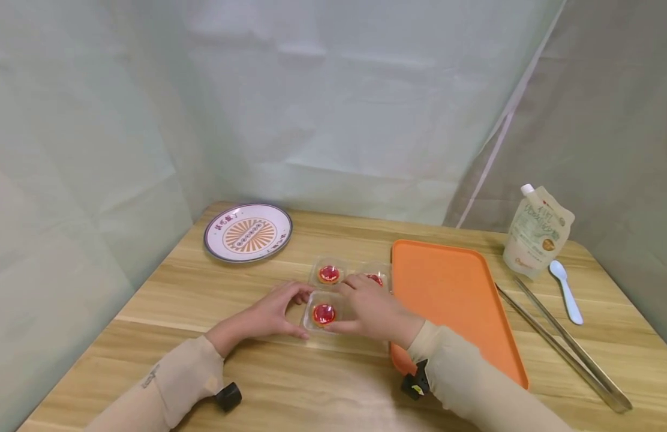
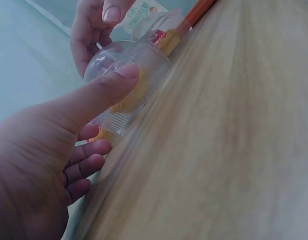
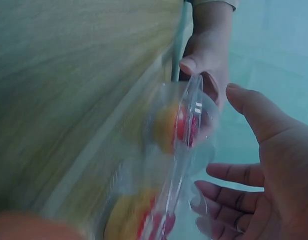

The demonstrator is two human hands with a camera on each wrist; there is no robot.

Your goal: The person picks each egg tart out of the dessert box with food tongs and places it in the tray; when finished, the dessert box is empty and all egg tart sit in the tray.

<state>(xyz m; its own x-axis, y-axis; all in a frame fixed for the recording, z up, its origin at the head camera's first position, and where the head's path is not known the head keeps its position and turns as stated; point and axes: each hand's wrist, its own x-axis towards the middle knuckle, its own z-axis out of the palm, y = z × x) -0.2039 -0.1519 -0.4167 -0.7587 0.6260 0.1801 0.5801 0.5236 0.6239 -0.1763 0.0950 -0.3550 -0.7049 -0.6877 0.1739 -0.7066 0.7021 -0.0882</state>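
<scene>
Nearest, two beige long sleeves reach in over the light wood-grain surface. The left hand curves around the left side of a clear plastic container with rounded domes, thumb on the near side and fingers on the far side; whether it touches cannot be told. The right hand spreads loosely over the container's right part, thumb apart from the fingers, no firm hold showing. So the container sits on the surface between both hands, its round yellow tarts with glossy red tops showing at the near left, far left and far right.

Just right of it lies a flat orange rectangular tray, then long silver metal tongs and a pale blue spoon. Farther back stand a cream spouted pouch and, at far left, a round white patterned plate.
</scene>
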